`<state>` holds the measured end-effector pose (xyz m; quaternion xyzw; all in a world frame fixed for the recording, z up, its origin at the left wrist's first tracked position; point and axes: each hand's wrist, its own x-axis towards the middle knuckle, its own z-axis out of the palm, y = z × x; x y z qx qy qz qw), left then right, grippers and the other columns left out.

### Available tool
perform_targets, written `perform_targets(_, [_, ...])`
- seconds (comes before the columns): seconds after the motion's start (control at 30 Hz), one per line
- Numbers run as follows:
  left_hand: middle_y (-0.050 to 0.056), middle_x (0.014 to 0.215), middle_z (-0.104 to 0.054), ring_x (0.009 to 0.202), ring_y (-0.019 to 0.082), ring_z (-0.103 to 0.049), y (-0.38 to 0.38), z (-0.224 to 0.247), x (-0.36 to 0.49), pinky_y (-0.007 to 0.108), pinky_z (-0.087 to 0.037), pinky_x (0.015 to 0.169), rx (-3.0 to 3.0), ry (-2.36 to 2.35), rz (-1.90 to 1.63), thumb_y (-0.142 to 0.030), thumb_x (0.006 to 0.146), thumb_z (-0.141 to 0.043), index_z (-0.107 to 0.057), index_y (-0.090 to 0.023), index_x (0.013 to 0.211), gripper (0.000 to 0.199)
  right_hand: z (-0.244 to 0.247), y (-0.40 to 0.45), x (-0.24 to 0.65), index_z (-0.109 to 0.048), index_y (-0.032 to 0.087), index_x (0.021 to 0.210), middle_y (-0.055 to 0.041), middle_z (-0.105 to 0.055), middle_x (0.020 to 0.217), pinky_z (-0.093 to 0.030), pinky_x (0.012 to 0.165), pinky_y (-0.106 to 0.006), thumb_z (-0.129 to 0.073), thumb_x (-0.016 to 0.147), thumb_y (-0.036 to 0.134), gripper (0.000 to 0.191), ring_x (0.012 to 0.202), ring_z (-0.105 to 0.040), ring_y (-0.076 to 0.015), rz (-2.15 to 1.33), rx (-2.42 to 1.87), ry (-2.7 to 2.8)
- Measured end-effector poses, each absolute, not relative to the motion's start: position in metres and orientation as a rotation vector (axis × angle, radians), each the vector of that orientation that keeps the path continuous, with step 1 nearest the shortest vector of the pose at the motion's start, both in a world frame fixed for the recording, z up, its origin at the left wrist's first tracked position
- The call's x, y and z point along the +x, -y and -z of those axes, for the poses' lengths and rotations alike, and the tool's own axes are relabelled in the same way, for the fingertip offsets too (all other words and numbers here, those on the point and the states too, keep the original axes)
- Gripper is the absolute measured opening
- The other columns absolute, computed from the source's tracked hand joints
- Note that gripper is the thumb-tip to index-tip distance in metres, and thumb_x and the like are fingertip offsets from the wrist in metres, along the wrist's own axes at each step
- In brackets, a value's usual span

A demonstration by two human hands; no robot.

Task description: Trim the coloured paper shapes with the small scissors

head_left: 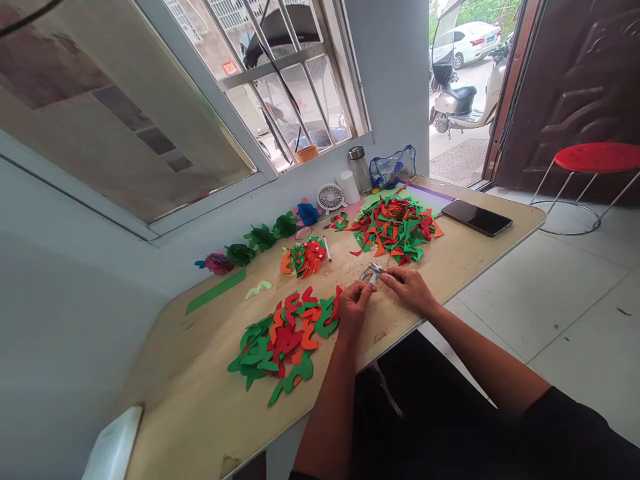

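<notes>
My left hand (354, 301) and my right hand (404, 285) meet near the table's front edge, both with closed fingers. Between them is a small silver-and-white metal tool (374, 272) with a curved part and a narrow tip; its exact kind is too small to make out. Both hands' fingertips grip it. Beside my left hand spreads a pile of green, red and orange wavy cut pieces (287, 340). Beyond my right hand lies a heap of pointed scraps (397, 223) in the same colours. Small dark specks dot the table around the tool.
The wooden table (200, 353) also holds a smaller pile of cut pieces (304, 259), a marker (327, 249), a phone (477, 218), a small fan (330, 197), a glass bottle (360, 170) and paper flowers (260, 237). A red stool (597, 158) stands right.
</notes>
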<state>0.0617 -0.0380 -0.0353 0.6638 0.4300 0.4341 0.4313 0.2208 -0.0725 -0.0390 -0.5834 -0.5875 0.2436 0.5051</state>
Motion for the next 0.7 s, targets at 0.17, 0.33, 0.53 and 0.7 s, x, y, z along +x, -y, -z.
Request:
perform_targets(0.17, [0.001,0.064,-0.064,0.06,0.013,-0.053,0.0378,0.0359,0.0612,0.023,-0.04,0.059,1.642,-1.073,-1.11,-0.034,0.077,-0.061,-0.069,-0.016,0.066,0.023,0.037,0.073,0.2213,-0.065,0.016,0.079,0.0016,-0.052,0.06,-0.032,0.054,-0.023,-0.047,0.087,0.048,0.037,0.058,-0.044,-0.0115,-0.617,-1.398,1.397])
perform_targets(0.33, [0.002,0.071,-0.067,0.067,0.014,-0.057,0.0372,0.0363,0.061,0.024,-0.042,0.064,1.668,-1.025,-1.131,-0.032,0.079,-0.058,-0.069,-0.016,0.068,0.022,0.0343,0.0745,0.2206,-0.064,0.017,0.077,0.0021,-0.048,0.058,-0.031,0.053,-0.024,-0.046,0.087,0.049,0.038,0.057,-0.042,-0.0113,-0.619,-1.376,1.408])
perform_targets(0.53, [0.002,0.069,-0.066,0.067,0.015,-0.057,0.0372,0.0375,0.0603,0.024,-0.043,0.063,1.656,-1.038,-1.108,-0.032,0.078,-0.059,-0.069,-0.016,0.067,0.022,0.03,0.0764,0.2197,-0.062,0.017,0.073,0.0023,-0.05,0.06,-0.031,0.054,-0.024,-0.048,0.087,0.045,0.035,0.057,-0.041,-0.0106,-0.649,-1.356,1.424])
perform_targets(0.7, [0.002,0.07,-0.066,0.068,0.015,-0.057,0.036,0.0405,0.0604,0.024,-0.043,0.064,1.61,-1.029,-1.105,-0.032,0.078,-0.059,-0.069,-0.016,0.068,0.022,0.0305,0.0762,0.2202,-0.065,0.017,0.077,0.0014,-0.053,0.062,-0.031,0.055,-0.024,-0.049,0.087,0.044,0.033,0.058,-0.044,-0.0111,-0.666,-1.348,1.417])
